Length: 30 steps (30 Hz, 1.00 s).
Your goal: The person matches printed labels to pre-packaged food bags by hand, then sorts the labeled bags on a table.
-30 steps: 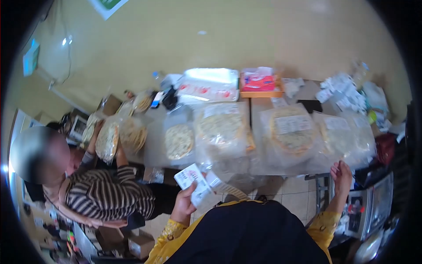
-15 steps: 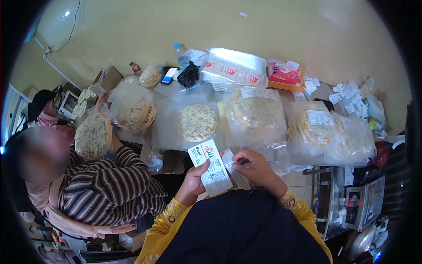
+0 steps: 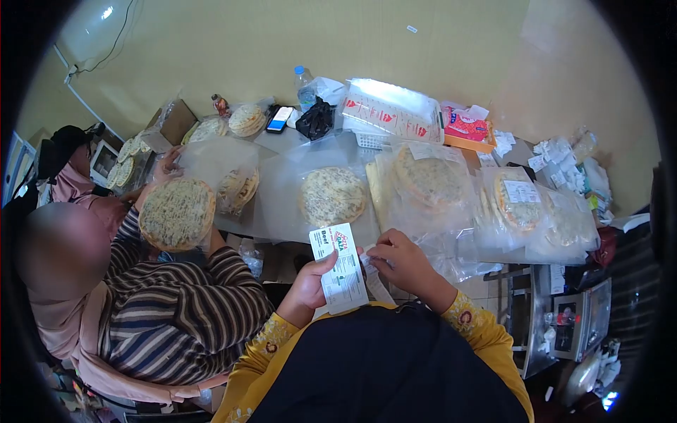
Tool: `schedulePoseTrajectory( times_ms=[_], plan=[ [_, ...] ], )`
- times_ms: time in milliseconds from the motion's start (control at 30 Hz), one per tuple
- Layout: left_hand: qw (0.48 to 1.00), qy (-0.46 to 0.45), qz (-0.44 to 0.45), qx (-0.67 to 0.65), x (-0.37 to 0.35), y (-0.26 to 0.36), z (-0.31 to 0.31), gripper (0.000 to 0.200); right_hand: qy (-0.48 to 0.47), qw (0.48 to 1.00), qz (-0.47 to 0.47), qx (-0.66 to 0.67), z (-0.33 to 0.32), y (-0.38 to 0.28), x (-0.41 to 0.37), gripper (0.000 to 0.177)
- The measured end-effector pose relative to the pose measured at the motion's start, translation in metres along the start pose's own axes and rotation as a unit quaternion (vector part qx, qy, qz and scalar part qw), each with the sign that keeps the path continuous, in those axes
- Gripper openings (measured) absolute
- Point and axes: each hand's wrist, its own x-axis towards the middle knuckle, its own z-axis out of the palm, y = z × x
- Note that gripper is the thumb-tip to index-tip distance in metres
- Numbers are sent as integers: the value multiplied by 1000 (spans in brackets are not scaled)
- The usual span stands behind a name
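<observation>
You are holding a white rectangular printed label with a red and green logo [image 3: 341,271] up in front of your chest, just below the near edge of the grey tabletop [image 3: 520,151]. Your left hand [image 3: 310,285] is clamping the label from its left side, with the thumb pressing on the printed face and the fingers curling behind it. Your right hand [image 3: 403,262] is pinching its fingertips together on a narrow white paper strip [image 3: 372,280] that is hanging at the label's right edge, touching it. Just beyond the label, a round pale pizza in a clear plastic bag [image 3: 333,195] is lying flat on the tabletop. To its right, a second bagged pizza [image 3: 429,180] and a third bagged pizza with a white sticker on it [image 3: 518,201] are lying side by side, their bags overlapping. At the far edge, a stack of clear bags with red printing [image 3: 391,113] is sitting beside an orange tray holding a red packet [image 3: 465,128]. A crumpled black bag [image 3: 315,118] and a smartphone [image 3: 282,118] are lying near them. On your left, a person in a brown and white striped top [image 3: 183,310] is sitting at the tabletop and lifting a round unwrapped pizza [image 3: 177,213] on edge, tilting it towards you. A heap of loose white paper scraps [image 3: 557,151] is lying at the far right.
</observation>
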Motion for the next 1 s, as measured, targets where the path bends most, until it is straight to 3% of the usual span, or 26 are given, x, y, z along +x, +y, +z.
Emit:
schedulePoseTrajectory(
  times_ms=[300,600,700,800,833,900,1000],
  plan=[
    [997,8,-35,-72,22,-14,-8,42,-52,983,-125,-127,-20,13,-2,14],
    [997,31,-15,-74,45,-35,22,42,-33,980,-153,-121,-45,46,-15,13],
    [996,44,7,-79,52,-37,27,44,0,992,-111,-57,-44,56,-15,11],
    [996,41,57,-61,59,-40,30,46,43,996,51,66,-51,50,-8,7],
    [995,38,77,-51,61,-41,31,46,9,976,125,179,-49,50,-5,8],
    [994,35,107,-7,64,-43,34,49,-55,878,268,393,-41,43,2,12],
    [995,-2,98,33,62,-45,28,56,-122,811,363,442,-19,27,10,17]
  ],
)
